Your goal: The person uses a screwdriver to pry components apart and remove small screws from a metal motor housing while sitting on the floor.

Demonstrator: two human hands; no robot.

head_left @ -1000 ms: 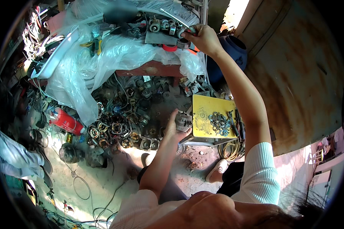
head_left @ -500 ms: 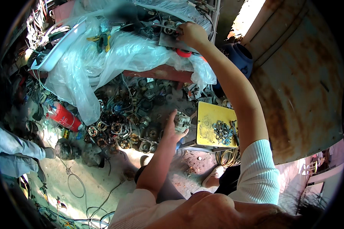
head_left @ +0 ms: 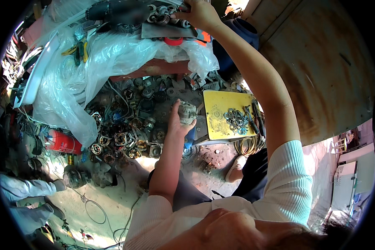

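My left hand (head_left: pixel 180 123) is closed round a small grey metal motor body (head_left: pixel 188 113), held above the floor parts and left of a yellow board (head_left: pixel 212 123). Up at the bench's far edge, my right hand (head_left: pixel 201 16) reaches in with its fingers curled. At its fingertips is a dark metal piece that I cannot make out. Small round metal parts (head_left: pixel 160 18) lie beside that hand on a flat grey plate (head_left: pixel 166 32). Below the plate sits a red ring-shaped roll (head_left: pixel 173 41).
Dark rings (head_left: pixel 236 121) and pliers (head_left: pixel 258 116) lie on the yellow board. Clear plastic sheeting (head_left: pixel 112 58) drapes the bench, with yellow-handled pliers (head_left: pixel 80 52) on it. Motor parts (head_left: pixel 125 135), a red bottle (head_left: pixel 64 142) and a loose cable (head_left: pixel 96 210) cover the floor. Another person's legs (head_left: pixel 27 187) show left.
The view has shifted, so the bench sits higher and further left. My right hand has moved further across the bench parts. The left hand still holds the motor body.
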